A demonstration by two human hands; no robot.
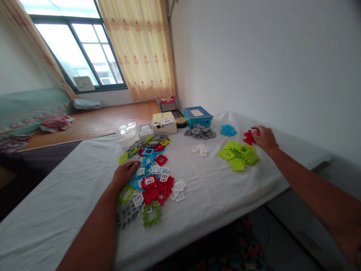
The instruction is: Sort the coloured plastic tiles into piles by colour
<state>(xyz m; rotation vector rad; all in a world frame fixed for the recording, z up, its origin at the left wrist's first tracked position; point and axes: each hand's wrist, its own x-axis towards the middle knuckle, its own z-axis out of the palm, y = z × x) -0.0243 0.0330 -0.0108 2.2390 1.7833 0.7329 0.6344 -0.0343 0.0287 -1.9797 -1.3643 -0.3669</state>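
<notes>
A mixed heap of plastic interlocking tiles [148,177] in red, blue, green, grey and white lies on the white cloth [56,210]. My left hand [125,173] rests on the heap's left side, fingers curled over some pieces. Farther right lie sorted piles: grey tiles [200,131], blue tiles [228,130], white tiles [201,149], green tiles [239,154] and red tiles [248,137]. My right hand [263,137] reaches out to the red pile and its fingers close on a red piece there.
A clear plastic tub [127,132], a small white box [146,131], a cream cartoon box [164,122], a round tin [181,121] and a blue box [197,116] stand along the far edge. The wall runs close on the right. A wooden platform and window lie beyond.
</notes>
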